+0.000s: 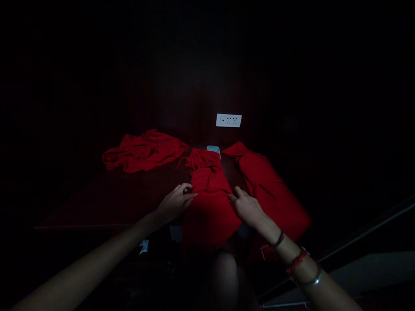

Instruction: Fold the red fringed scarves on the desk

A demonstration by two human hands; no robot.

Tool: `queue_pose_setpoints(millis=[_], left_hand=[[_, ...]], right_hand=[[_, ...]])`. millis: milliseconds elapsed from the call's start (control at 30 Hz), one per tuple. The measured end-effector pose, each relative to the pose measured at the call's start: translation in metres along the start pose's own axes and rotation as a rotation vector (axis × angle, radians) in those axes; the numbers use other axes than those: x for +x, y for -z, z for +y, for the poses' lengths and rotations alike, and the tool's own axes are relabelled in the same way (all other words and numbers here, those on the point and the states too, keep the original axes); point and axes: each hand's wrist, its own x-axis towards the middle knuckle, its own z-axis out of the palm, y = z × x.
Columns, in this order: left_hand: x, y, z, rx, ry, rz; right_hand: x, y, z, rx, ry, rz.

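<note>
A long piece of red cloth (210, 207) lies over the middle of the dark table, its near end hanging past the front edge and its far end bunched in folds. My left hand (177, 201), with a ring on one finger, pinches the cloth's left edge. At the right edge, my right hand (246, 205) pinches the same cloth between thumb and fingers. A raised fold runs across between the two hands. Bracelets circle my right wrist and forearm.
A crumpled red cloth (145, 151) lies at the table's back left. Another red cloth (269, 185) spreads along the right side, over the front edge. A lit phone (213, 150) rests behind the middle cloth. Above it, a white socket panel (228, 120) is on the wall. The room is dark.
</note>
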Motion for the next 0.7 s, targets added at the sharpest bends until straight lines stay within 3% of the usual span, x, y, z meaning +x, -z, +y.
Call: queue_pose_setpoints(millis=[133,200,267,333,400,467,600,700], left_hand=[[0.008,0.013,0.006,-0.148,-0.126,0.056],[0.018,0.023,0.01,-0.201,-0.122,0.097],[0.035,0.031,0.013,-0.257,-0.043,0.137],[0.055,0.034,0.015,-0.348,0.089,0.14],[0.076,0.033,0.015,-0.465,0.223,0.068],[0.095,0.03,0.015,-0.55,0.326,-0.05],[0.11,0.03,0.018,-0.547,0.389,-0.254],[0.105,0.032,0.026,-0.444,0.354,-0.327]], right_hand=[[0.003,0.012,0.004,0.12,0.151,0.087],[0.011,0.018,0.007,0.243,0.186,0.174],[0.027,0.021,0.01,0.411,0.114,0.253],[0.051,0.021,0.014,0.608,-0.075,0.271],[0.078,0.017,0.016,0.833,-0.298,0.226],[0.102,0.014,0.015,1.079,-0.428,0.182],[0.123,0.013,0.012,1.414,-0.422,0.206],[0.125,0.01,0.013,1.322,-0.442,0.268]])
